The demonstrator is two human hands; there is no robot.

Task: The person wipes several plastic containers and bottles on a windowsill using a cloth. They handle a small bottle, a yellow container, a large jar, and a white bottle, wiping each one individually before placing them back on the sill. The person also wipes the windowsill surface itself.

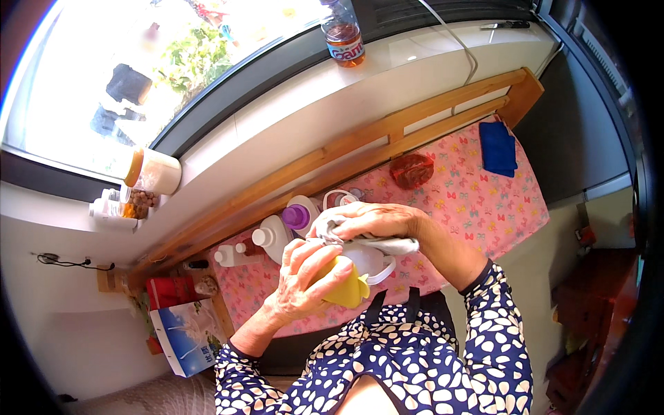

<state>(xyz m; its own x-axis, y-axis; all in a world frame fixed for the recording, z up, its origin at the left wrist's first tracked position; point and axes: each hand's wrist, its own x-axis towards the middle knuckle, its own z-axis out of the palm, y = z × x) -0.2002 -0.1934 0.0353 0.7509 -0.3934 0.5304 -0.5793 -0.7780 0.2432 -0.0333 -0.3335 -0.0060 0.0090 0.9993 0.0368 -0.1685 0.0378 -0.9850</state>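
Observation:
My left hand (308, 277) is wrapped round a yellow-green container (349, 287) with a small tab or lip at its lower edge. Pressed against its far end is a light grey cloth (387, 244), bunched under the closed fingers of my right hand (373, 220). The hands nearly meet over the near side of the bench. Just beyond the container, a white vessel with a looped handle (386, 272) shows in part; most of it is hidden. Close to my left fingers stand a white bottle (273, 238) and a white bottle with a purple cap (297, 216).
A pink bow-patterned cloth (463, 187) covers the wooden bench. On it lie a folded blue cloth (498, 149) and a red-brown bag (412, 171). A drink bottle (344, 41) and a jar (158, 171) stand on the windowsill. A blue-and-white paper bag (187, 335) is at left.

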